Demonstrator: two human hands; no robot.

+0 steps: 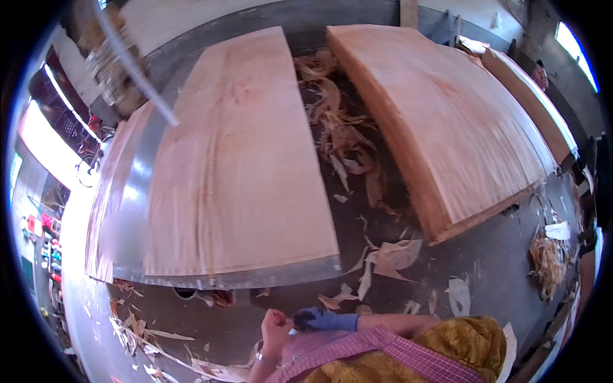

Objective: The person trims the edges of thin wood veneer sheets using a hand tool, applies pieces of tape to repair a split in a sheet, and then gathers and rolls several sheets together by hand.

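My left hand (pixel 275 327), bare with a band at the wrist, is curled into a fist before my body at the lower middle. Right beside it is my right hand (pixel 317 319) in a blue and dark work glove, its fingers bent toward the left hand. A small pale bit shows between the two hands; what they grip is too small to make out. Beyond them lies a long pale wood veneer sheet (pixel 262 185) on a metal-topped table (pixel 268 274). To the right rises a thick stack of veneer sheets (pixel 440 121).
Veneer scraps (pixel 338 127) heap up in the gap between table and stack. Torn pieces (pixel 396 258) litter the floor near me. A bundle of shreds (pixel 547 262) lies at the right. Another sheet stack (pixel 530 102) stands at the far right. A pale pole (pixel 137 67) crosses the upper left.
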